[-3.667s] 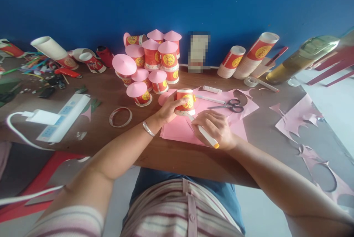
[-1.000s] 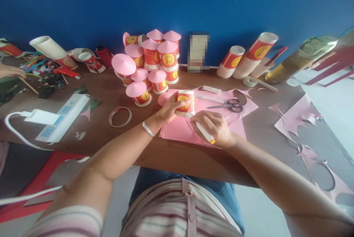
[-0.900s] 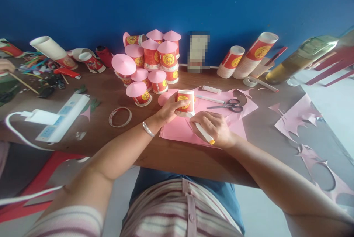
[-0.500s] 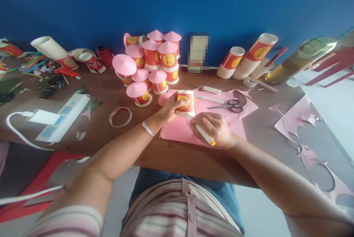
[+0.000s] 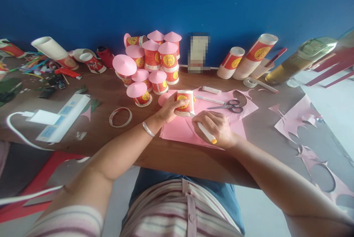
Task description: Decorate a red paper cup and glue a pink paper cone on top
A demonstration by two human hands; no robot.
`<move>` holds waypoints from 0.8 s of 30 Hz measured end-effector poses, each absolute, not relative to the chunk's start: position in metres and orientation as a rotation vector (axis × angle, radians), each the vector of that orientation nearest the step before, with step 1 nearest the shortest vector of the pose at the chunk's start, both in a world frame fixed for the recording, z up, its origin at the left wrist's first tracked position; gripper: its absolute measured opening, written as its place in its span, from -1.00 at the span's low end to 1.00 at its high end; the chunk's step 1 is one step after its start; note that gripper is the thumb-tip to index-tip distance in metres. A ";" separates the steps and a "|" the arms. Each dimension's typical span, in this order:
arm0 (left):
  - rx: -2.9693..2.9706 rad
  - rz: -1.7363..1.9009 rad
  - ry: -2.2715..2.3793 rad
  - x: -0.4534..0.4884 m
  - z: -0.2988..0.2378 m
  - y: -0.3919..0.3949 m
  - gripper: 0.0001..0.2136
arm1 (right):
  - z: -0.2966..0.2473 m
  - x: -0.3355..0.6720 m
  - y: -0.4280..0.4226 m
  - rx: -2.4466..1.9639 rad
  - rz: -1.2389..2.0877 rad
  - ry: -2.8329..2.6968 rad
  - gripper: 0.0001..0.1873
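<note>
My left hand (image 5: pixel 169 109) is wrapped round a red paper cup (image 5: pixel 187 98) with yellow printing, its white band toward me. In my right hand (image 5: pixel 214 128) is a white marker (image 5: pixel 205 132) with an orange-yellow end, its tip pointing at the cup's lower edge; whether it touches, I cannot tell. Beneath both hands lie stacked sheets of pink paper (image 5: pixel 177 130). On the paper rest a white pen (image 5: pixel 211 100), a marker cap-like white piece (image 5: pixel 211 90) and dark-handled scissors (image 5: pixel 233 106). Left of the cup stand several red cups with pink paper cones (image 5: pixel 136 90) on top.
A white power strip (image 5: pixel 65 119) and a cut cup ring (image 5: pixel 120 117) lie at left. Cup stacks (image 5: pixel 256 56), a tape roll (image 5: pixel 250 82) and a bottle (image 5: pixel 300 61) stand at back right. Pink paper scraps (image 5: pixel 294 119) lie on the right. A blue wall (image 5: pixel 177 0) rises behind.
My right hand with the marker has shifted slightly to the right and away from the cup's lower edge. My left hand and the cup look almost unmoved.
</note>
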State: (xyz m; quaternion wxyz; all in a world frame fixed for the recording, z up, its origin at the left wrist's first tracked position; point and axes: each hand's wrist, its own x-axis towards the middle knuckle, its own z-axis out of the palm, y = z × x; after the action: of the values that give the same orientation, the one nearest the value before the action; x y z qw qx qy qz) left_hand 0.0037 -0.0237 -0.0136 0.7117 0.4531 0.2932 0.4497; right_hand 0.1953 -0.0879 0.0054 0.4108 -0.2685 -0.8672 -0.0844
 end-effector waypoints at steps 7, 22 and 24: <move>0.997 1.014 0.657 0.004 -0.012 -0.025 -0.67 | 0.003 0.197 -0.087 -0.677 -0.224 -2.184 -0.81; 1.030 0.998 0.608 0.002 -0.015 -0.023 -0.72 | 0.004 0.198 -0.086 -0.668 -0.229 -2.187 -0.79; 1.030 0.997 0.609 0.002 -0.015 -0.023 -0.72 | 0.004 0.198 -0.086 -0.674 -0.227 -2.189 -0.80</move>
State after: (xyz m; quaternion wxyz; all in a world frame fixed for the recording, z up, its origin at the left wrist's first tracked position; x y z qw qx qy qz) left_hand 0.0022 -0.0235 -0.0149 0.7118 0.4645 0.2748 0.4495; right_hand 0.1976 -0.0860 0.0042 0.4078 -0.2675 -0.8683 -0.0902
